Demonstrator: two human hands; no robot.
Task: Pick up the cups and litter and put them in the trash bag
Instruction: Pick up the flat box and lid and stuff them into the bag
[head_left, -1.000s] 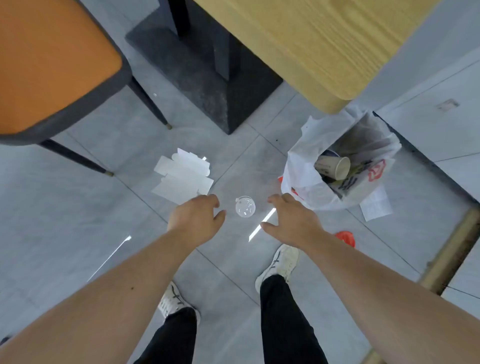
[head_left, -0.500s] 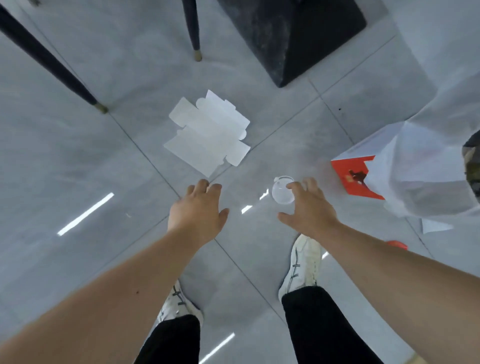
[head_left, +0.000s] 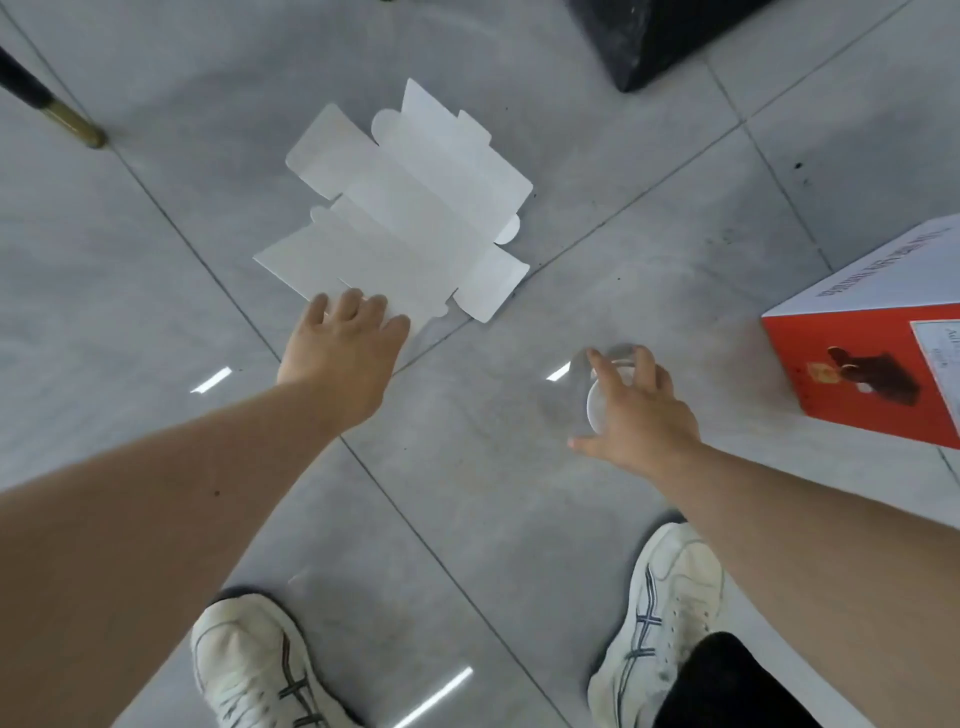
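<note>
A flattened white carton (head_left: 405, 218) lies on the grey tiled floor. My left hand (head_left: 343, 358) reaches to its near edge, fingers apart, fingertips touching the card. To the right, a clear plastic cup lid (head_left: 595, 410) sits under my right hand (head_left: 641, 410). The fingers arch over the lid's far rim and the thumb is at its near side, so the hand is closing around it. Most of the lid is hidden by the palm. The trash bag is out of view.
A red and white box (head_left: 857, 374) stands on the floor at the right edge. The black table base (head_left: 654, 41) is at the top right and a chair leg (head_left: 52, 109) at the top left. My two white shoes (head_left: 249, 670) are below.
The view has dropped closer to the floor and the bag has left the frame. My left hand moved forward onto the carton's edge. My right hand came down over the lid.
</note>
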